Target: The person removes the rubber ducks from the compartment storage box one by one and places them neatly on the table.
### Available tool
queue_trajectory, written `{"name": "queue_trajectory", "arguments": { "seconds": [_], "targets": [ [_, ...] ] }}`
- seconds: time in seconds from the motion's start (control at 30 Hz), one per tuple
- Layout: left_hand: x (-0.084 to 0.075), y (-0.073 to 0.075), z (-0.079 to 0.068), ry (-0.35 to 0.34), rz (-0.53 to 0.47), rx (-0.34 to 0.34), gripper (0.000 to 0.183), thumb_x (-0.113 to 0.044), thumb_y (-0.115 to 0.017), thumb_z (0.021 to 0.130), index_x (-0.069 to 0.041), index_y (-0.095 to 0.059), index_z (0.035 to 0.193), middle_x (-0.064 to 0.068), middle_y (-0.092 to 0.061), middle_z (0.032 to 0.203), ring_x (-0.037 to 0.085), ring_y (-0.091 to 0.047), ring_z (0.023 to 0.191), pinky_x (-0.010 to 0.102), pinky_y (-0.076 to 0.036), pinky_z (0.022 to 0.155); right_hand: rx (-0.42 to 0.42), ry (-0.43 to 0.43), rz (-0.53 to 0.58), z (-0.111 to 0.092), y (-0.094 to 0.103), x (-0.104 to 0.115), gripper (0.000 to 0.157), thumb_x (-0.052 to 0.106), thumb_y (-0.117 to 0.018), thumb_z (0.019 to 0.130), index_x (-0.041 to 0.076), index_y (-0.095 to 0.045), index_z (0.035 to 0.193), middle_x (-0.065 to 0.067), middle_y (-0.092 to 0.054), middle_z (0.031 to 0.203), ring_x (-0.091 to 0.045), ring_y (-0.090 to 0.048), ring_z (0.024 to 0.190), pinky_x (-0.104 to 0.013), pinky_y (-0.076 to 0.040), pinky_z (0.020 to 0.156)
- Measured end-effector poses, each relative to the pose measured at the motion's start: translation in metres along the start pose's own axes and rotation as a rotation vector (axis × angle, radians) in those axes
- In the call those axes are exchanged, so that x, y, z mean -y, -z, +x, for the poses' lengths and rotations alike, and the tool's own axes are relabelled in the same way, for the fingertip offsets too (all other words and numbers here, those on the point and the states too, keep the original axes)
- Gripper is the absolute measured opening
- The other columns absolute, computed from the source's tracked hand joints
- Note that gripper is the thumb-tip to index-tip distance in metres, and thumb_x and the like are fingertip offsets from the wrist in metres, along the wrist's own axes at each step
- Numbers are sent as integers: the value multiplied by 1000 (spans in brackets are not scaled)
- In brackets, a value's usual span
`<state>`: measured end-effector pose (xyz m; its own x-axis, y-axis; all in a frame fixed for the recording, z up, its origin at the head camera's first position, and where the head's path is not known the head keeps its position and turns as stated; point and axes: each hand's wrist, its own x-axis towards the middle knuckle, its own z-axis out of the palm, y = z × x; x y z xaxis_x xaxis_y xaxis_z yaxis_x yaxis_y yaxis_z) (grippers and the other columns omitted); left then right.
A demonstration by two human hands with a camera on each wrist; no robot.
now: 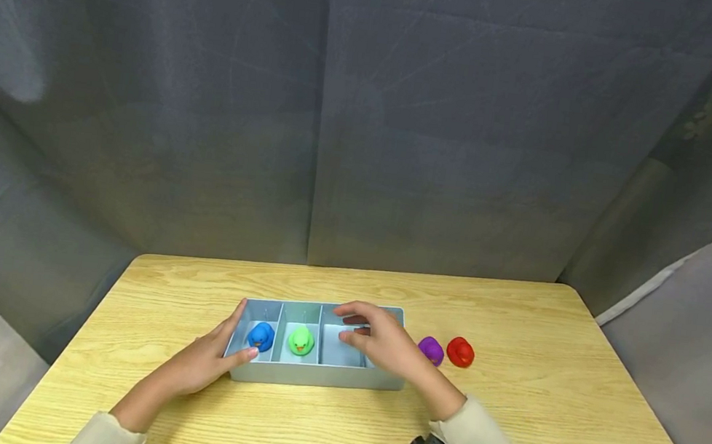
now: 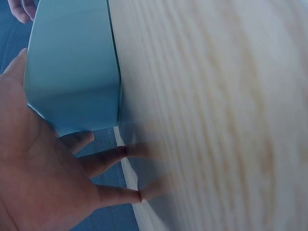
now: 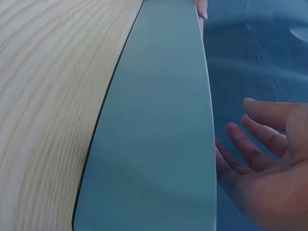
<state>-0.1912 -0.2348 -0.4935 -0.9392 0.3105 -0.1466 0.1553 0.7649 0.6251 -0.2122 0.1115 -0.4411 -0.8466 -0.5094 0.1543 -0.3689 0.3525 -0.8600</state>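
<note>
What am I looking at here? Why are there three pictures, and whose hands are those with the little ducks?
These are a person's two bare hands, filmed by three cameras at once. The big picture comes from a camera on the person's head, looking down at a wooden table. The other two come from cameras on each wrist, so they show the same grey tray very close up. The tray has compartments: a blue duck sits in one and a green duck in the next. A purple duck and a red duck stand on the table beside the tray. The left hand rests against the tray's end. The right hand hovers over the tray, holding nothing.
</note>
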Motion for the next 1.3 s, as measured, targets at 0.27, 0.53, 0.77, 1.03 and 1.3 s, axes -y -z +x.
{"name": "queue_trajectory", "arguments": {
  "seconds": [0.27, 0.53, 0.77, 1.03, 1.3],
  "targets": [
    [0, 0, 0, -4, 1, 0, 90, -59, -49, 105, -36, 15, 164, 15, -6, 173, 51, -22, 151, 83, -15, 109, 32, 14, 20, 10, -15, 2, 37, 2, -67, 98, 0, -63, 135, -21, -63, 137, -47, -60, 126, -55, -50, 104],
    [0, -1, 0, -5, 4, -2, 90, -58, -49, 105, -36, 15, 164, 15, -6, 172, 52, -23, 151, 83, -14, 109, 56, -9, -2, 16, -24, 4, 41, 2, -69, 97, 0, -61, 138, -20, -62, 141, -46, -59, 127, -55, -50, 105],
    [-1, -1, 1, 1, 2, 5, 90, -58, -49, 105, -35, 15, 164, 17, -7, 172, 53, -23, 150, 83, -13, 110, 78, -26, -19, 21, -32, 0, 44, 2, -70, 96, 2, -60, 139, -17, -60, 144, -48, -57, 129, -59, -47, 106],
    [-1, 1, 1, 8, -5, 14, 90, -59, -48, 105, -36, 16, 163, 16, -5, 172, 53, -21, 151, 83, -11, 110, 99, -43, -105, 27, -39, 1, 46, 8, -72, 96, 6, -61, 141, -15, -58, 147, -46, -53, 134, -59, -46, 108],
    [-1, 1, 0, 4, -1, 13, 90, -58, -48, 105, -36, 17, 163, 17, -4, 172, 53, -21, 151, 83, -11, 110, 112, -69, -146, 34, -50, -1, 49, 13, -75, 95, 8, -60, 142, -11, -58, 148, -36, -49, 141, -57, -41, 113]
  ]
}}
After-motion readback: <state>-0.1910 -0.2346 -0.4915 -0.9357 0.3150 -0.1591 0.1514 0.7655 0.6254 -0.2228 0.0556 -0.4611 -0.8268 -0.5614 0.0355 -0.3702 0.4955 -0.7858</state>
